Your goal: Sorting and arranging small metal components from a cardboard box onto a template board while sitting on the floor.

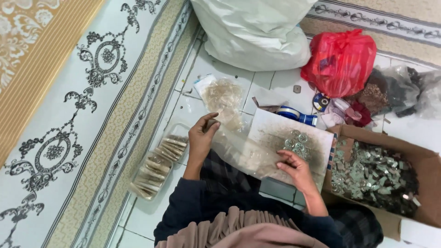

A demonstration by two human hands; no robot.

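- My left hand [202,135] is up over the floor tiles [151,216], fingers pinched narrow on the edge of a clear bag [239,149].
- That bag stretches across my lap toward my right hand [294,167], lying partly over a speckled board [280,133].
- Right hand rests on the board's near edge, fingers curled low on the bag; I cannot tell whether it grips anything small.
- Just beyond those fingers sits a little heap of silvery rings [296,142] on the board.
- To the right, touching the board, an open carton [390,179] is full of small metal bits.
- Left of my left hand, a clear tray [156,167] holds a row of filled packets.
- Farther out: a red bag [340,62], a white sack [257,34], blue tape [298,115], and a patterned rug [82,105] alongside.
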